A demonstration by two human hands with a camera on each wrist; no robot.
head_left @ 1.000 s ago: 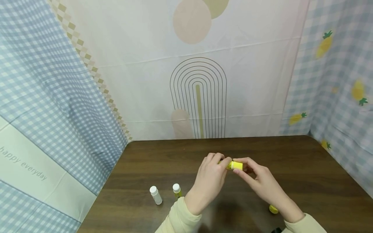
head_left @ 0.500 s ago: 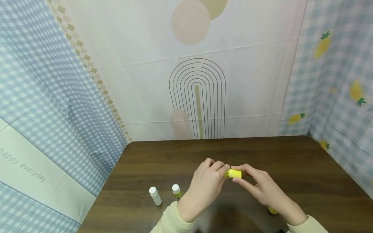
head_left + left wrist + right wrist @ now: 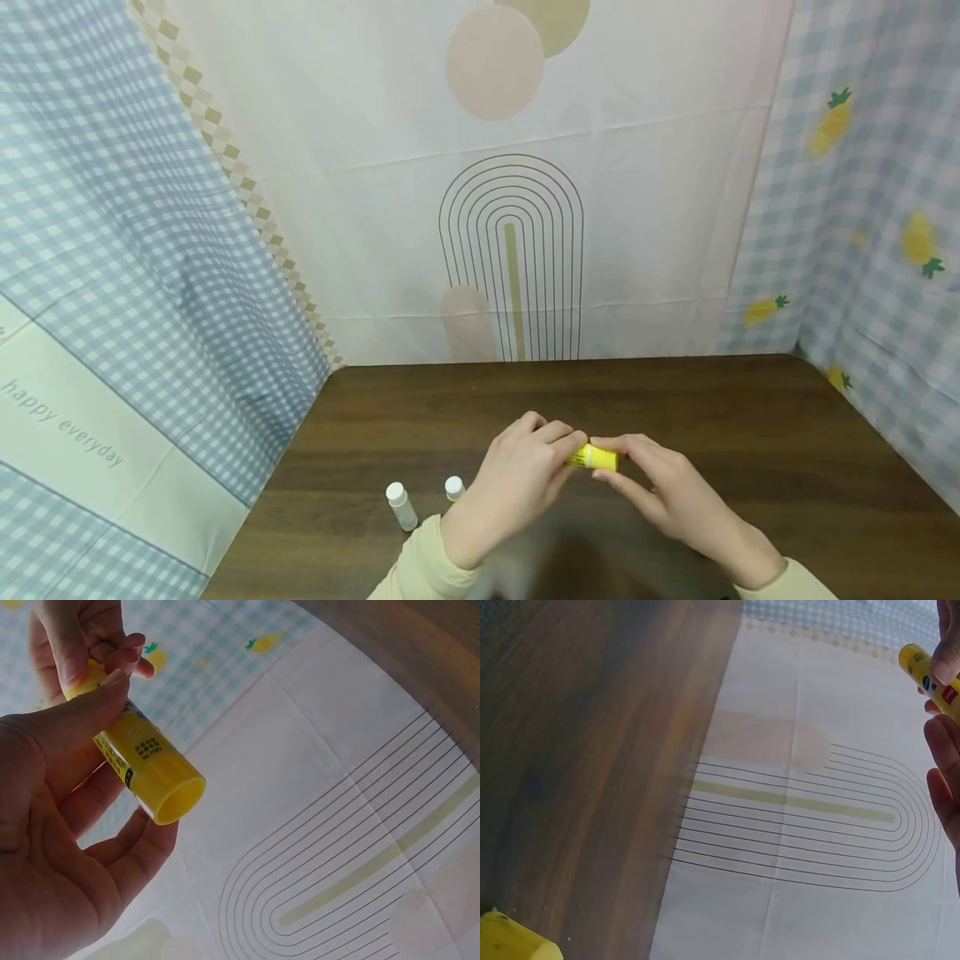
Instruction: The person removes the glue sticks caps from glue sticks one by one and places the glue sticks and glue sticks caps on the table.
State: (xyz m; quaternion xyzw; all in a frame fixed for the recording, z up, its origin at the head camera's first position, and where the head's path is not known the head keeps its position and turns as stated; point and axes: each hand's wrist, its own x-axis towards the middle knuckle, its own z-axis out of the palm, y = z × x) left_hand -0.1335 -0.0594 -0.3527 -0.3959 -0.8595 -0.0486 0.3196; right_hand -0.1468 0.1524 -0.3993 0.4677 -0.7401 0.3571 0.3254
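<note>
A yellow glue stick [image 3: 602, 458] is held between both hands above the table, lying nearly level. My left hand [image 3: 521, 475] grips its body, thumb on one side and fingers on the other. At the other end, my right hand [image 3: 667, 492] pinches the yellow end piece with thumb and forefinger. In the left wrist view the glue stick [image 3: 154, 761] points a hollow, rimmed end at the camera, with printed label along its side. The right wrist view catches part of the label on the glue stick [image 3: 922, 667] between fingers.
Left of my left forearm stand a white tube [image 3: 402, 507] and a second white-capped tube [image 3: 454, 487], partly hidden by my wrist. A yellow piece [image 3: 514, 941] shows at the right wrist view's corner. The brown table [image 3: 420, 400] ends at a hanging cloth [image 3: 360, 250].
Both hands and the glue stick have come lower and slightly left in the head view. The yellow piece beside my right forearm is now hidden there. Both hands keep their hold.
</note>
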